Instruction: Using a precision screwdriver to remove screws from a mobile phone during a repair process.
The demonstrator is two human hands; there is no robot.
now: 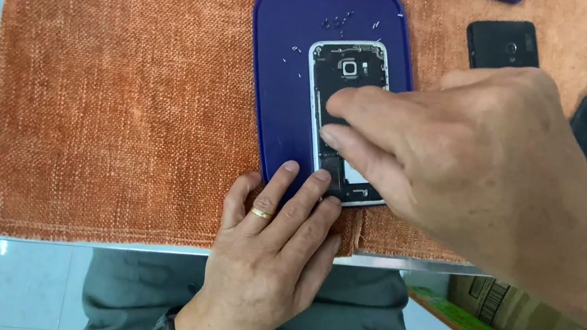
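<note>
Phone point(345, 79): back cover off, black innards w/ silver-white frame, camera module near top. Lies flat, face down, upright in view w/ slight tilt, on right half of tray point(292, 23). Tray: dark blue, rounded rectangle, flat, tiny screws scattered near phone's top.

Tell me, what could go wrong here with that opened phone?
The tiny screws lie loose on the blue tray; a nudge could scatter them onto the cloth. The right hand presses fingertips inside the open phone, so parts might bend. The left hand only steadies one end; the phone may slip.
</note>
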